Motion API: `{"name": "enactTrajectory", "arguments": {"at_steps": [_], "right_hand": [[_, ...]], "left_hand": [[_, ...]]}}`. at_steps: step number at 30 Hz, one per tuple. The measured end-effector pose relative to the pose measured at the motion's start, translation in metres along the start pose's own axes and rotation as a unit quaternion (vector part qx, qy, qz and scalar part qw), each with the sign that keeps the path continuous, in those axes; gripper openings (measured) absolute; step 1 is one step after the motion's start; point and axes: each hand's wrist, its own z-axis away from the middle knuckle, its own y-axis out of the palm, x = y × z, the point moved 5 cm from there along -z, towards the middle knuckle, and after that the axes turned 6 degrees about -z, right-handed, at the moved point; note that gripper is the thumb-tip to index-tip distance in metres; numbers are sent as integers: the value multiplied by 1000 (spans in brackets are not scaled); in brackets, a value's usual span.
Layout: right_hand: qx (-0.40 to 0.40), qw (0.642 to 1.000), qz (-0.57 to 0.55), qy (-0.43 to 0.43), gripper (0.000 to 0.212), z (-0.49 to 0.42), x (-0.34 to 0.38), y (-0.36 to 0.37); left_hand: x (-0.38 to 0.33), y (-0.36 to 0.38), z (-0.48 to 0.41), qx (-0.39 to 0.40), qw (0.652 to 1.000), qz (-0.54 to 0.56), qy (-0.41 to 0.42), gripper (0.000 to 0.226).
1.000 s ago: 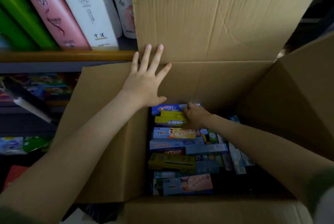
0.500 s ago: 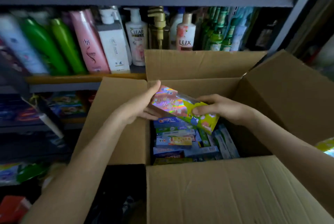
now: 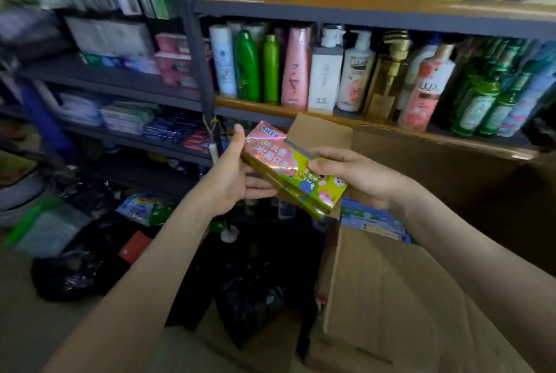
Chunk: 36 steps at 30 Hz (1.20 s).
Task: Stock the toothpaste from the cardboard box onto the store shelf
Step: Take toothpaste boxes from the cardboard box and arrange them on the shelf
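The pink-and-green toothpaste carton (image 3: 288,174) hangs in the air, left hand (image 3: 231,183) gripping one end, right hand (image 3: 358,180) pinching the other, just above the cardboard box (image 3: 391,297). It is not yet on the store shelf (image 3: 150,145). More cartons (image 3: 373,220) lie boxed, so most of the stocking probably remains.

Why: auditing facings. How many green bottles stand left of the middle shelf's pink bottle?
2: darker green bottle beside white bottle, lighter green bottle beside pink bottle; more may hide behind.
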Motion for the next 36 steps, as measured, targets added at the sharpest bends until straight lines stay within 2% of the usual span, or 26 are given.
{"name": "enactTrajectory", "arguments": {"at_steps": [2, 4, 6, 8, 12, 15, 20, 24, 26, 28, 30, 33, 34, 36], "right_hand": [[14, 999, -30, 14, 30, -20, 1, 28], [35, 997, -61, 24, 28, -44, 0, 61], [62, 994, -79, 29, 33, -72, -5, 96], [55, 996, -70, 24, 25, -103, -6, 132], [0, 995, -93, -36, 19, -171, 12, 188], [6, 988, -147, -56, 19, -216, 17, 229], [65, 994, -90, 3, 45, -290, -16, 323], [92, 993, -63, 50, 34, -351, -30, 369], [118, 990, -55, 46, 36, -387, -31, 382], [144, 989, -34, 29, 44, -428, -31, 396], [163, 986, -16, 12, 47, -470, -31, 411], [142, 989, 23, 15, 46, -531, -22, 429], [136, 989, 62, 12, 48, -551, -16, 435], [121, 986, 118, 7, 60, -585, -3, 448]], "left_hand": [[-5, -28, 8, 4, 998, 39, 52, 63], [-9, -63, 11, -27, 995, 17, 96, 55], [-11, -106, 11, -65, 991, -9, 116, 35], [-10, -160, 7, -95, 989, -18, 111, 29], [-2, -279, 0, -154, 984, -19, 83, 34], [0, -355, -2, -179, 981, -31, 68, 34], [-11, -429, -20, -178, 982, 29, 57, 52], [-22, -481, -46, -222, 970, 95, 16, 65], [-28, -506, -63, -221, 967, 127, -1, 71], [-38, -535, -81, -216, 970, 113, 10, 85], [-50, -568, -99, -240, 966, 85, 37, 86], [-69, -620, -124, -289, 951, 100, 50, 95], [-78, -638, -133, -304, 944, 116, 63, 94], [-97, -673, -150, -317, 935, 127, 93, 77]]}}
